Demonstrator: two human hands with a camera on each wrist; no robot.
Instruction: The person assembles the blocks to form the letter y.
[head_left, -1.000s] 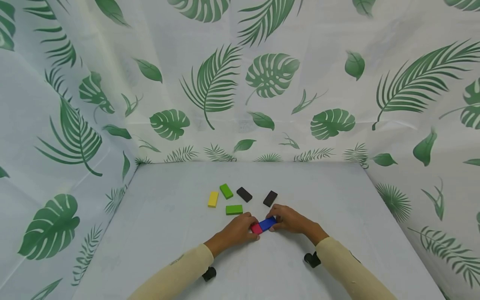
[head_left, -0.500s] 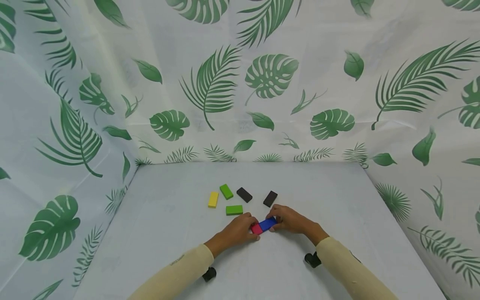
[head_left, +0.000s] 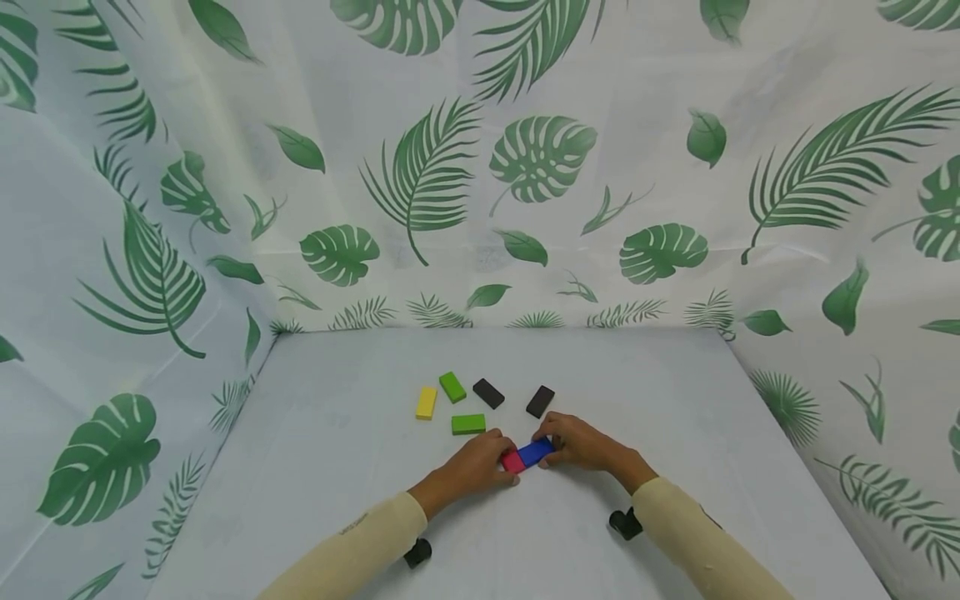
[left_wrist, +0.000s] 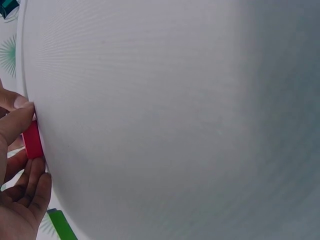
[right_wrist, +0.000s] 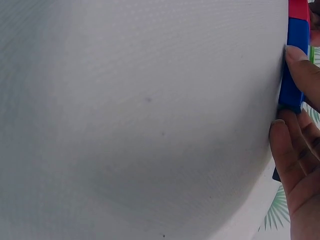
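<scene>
A red block [head_left: 513,462] and a blue block [head_left: 536,452] lie end to end on the white table, touching and slanting up to the right in the head view. My left hand [head_left: 474,463] pinches the red block between thumb and fingers, covering its outer end. On the other side, my right hand [head_left: 583,442] grips the blue block at its right end. The left wrist view shows the red block [left_wrist: 33,141] low at the surface between thumb and fingers. From the right wrist, the thumb presses along the side of the blue block [right_wrist: 298,32].
Beyond the hands lie a yellow block [head_left: 426,403], a green block [head_left: 452,387], another green block [head_left: 468,424], a black block [head_left: 488,393] and a second black block [head_left: 540,402]. Leaf-printed white sheets [head_left: 450,192] rise behind and beside the table [head_left: 360,375].
Both hands keep their hold on the red and blue blocks, almost motionless. The whole head view has shifted slightly.
</scene>
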